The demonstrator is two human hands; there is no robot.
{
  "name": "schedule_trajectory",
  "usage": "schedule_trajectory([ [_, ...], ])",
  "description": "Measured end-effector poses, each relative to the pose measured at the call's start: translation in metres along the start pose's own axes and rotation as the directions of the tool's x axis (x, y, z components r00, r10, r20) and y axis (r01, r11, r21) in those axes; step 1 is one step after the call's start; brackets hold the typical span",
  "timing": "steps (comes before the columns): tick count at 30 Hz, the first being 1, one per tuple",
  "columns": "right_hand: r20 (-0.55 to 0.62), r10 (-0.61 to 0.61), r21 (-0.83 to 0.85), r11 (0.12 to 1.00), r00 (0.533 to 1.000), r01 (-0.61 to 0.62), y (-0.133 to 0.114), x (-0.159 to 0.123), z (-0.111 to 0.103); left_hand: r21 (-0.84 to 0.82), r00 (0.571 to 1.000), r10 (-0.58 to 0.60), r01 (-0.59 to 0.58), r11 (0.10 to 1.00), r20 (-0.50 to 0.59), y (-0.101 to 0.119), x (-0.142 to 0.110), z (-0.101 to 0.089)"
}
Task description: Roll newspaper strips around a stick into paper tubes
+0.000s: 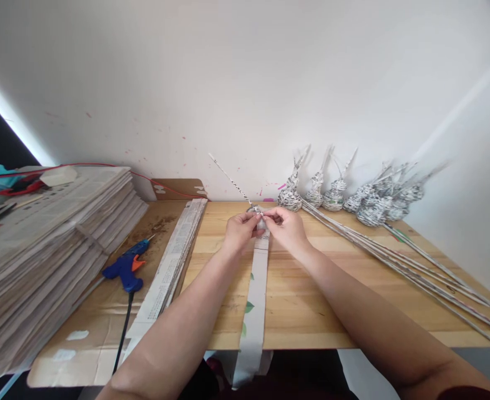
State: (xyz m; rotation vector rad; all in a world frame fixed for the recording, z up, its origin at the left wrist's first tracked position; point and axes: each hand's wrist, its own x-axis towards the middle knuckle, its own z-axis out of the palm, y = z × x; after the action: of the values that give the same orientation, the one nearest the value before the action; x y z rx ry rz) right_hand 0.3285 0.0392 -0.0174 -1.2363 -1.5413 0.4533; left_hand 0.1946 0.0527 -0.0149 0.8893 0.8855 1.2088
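A long newspaper strip [255,294] with green leaf prints lies along the table in front of me, its near end hanging over the edge. At its far end, a thin rolled paper tube [231,182] slants up to the left. My left hand [240,232] pinches the paper where strip and tube meet. Close beside it, my right hand [287,228] pinches the same spot, fingertips nearly touching the left ones. The fingers partly cover the rolled part.
Left are a tall newspaper stack [115,222], cut newspaper strips [174,255] and a blue glue gun [126,269] on cardboard [90,333]. Several woven paper figures [290,191] stand along the wall at right. Long paper tubes [378,255] cross the table's right side.
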Motion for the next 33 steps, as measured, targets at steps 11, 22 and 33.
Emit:
schedule_trajectory([
  [11, -0.027, -0.189, -0.165, 0.969, 0.982, 0.182, 0.0015, -0.0038, 0.0020, -0.050, 0.998, -0.057, 0.056, 0.997, -0.033, 0.0030, -0.0008, 0.0001],
  [22, 0.080, -0.333, -0.306, 0.889, 0.939, 0.341, -0.0001, -0.0058, 0.0007, -0.089, 0.993, -0.074, 0.065, 0.994, -0.097, 0.0040, 0.0002, -0.0011],
  [33, 0.231, -0.450, -0.458, 0.731, 0.862, 0.505, 0.0019, -0.0069, 0.0019, -0.092, 0.987, -0.094, 0.083, 0.992, -0.128, 0.0052, 0.0038, -0.0033],
])
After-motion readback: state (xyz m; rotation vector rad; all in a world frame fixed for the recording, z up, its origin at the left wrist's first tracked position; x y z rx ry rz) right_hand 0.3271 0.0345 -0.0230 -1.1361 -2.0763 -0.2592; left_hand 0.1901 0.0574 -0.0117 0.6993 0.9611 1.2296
